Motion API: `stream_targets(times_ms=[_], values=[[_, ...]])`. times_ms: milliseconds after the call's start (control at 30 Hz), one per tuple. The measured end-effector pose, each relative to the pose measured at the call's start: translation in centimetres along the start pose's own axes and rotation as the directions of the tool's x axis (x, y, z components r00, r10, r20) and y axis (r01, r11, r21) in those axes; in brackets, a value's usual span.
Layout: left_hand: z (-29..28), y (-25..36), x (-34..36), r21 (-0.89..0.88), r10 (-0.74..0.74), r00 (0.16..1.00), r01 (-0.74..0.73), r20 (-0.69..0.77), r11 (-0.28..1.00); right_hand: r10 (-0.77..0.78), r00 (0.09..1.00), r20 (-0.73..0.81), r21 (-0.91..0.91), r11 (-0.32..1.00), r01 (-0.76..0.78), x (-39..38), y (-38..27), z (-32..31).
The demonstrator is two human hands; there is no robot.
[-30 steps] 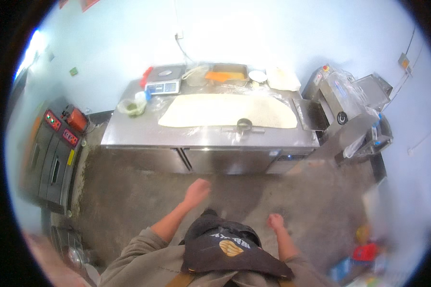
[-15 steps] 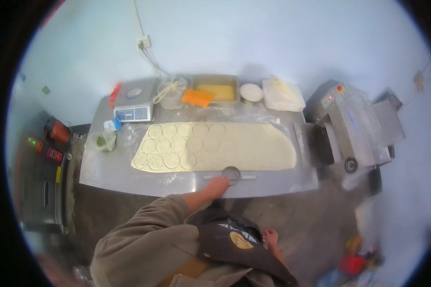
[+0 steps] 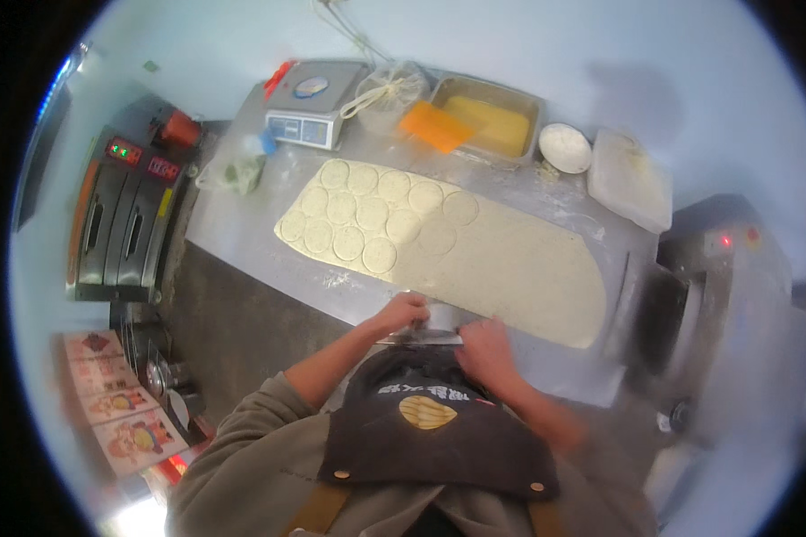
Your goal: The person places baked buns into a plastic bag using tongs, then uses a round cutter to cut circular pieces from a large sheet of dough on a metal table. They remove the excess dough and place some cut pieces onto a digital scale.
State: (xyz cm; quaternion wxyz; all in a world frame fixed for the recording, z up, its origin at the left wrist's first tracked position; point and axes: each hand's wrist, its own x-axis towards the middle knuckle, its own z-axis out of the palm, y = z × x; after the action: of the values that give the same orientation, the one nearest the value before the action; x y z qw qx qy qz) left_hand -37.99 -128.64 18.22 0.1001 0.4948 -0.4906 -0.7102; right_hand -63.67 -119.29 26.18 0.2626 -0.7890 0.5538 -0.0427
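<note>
A wide sheet of rolled dough (image 3: 519, 264) lies on the metal table, with several round cut outlines pressed into its left part. At the table's near edge my left hand (image 3: 401, 313) is closed, fingers curled down. What it grips is too blurred to make out; a small dark metallic shape shows beneath its fingers. My right hand (image 3: 485, 347) is closed at the right end of a thin metal strip (image 3: 425, 338), which lies along the edge below both hands. The ring cutter is not clearly visible.
Along the table's back stand a scale (image 3: 313, 103), an orange scraper (image 3: 434, 126), a metal tray of yellow filling (image 3: 533, 139), a white bowl (image 3: 565, 148) and a white tub (image 3: 631, 183). A machine (image 3: 734, 268) stands at right, an oven (image 3: 121, 224) at left.
My right hand has come up from beside my body to the metal strip. My left hand, which held a ring cutter over the strip, stays at the near edge. The view has turned.
</note>
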Motion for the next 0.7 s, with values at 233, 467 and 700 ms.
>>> stream_targets(times_ms=[233,467,700], values=[[-5.2,0.5,-1.0,0.004,-0.075,0.906,0.084,-0.417,0.996,-0.044,0.992,0.119,0.123,0.992,0.029,9.5,1.9,0.2],[-9.8,0.8,-2.6,0.717,0.331,0.878,0.020,-0.346,0.697,0.024,0.999,0.044,0.125,0.992,-0.030,16.1,2.6,3.0],[-14.3,-0.6,1.2,0.686,0.504,0.843,-0.254,-0.189,0.682,0.208,0.974,0.087,0.174,0.960,-0.220,18.1,2.9,4.5]])
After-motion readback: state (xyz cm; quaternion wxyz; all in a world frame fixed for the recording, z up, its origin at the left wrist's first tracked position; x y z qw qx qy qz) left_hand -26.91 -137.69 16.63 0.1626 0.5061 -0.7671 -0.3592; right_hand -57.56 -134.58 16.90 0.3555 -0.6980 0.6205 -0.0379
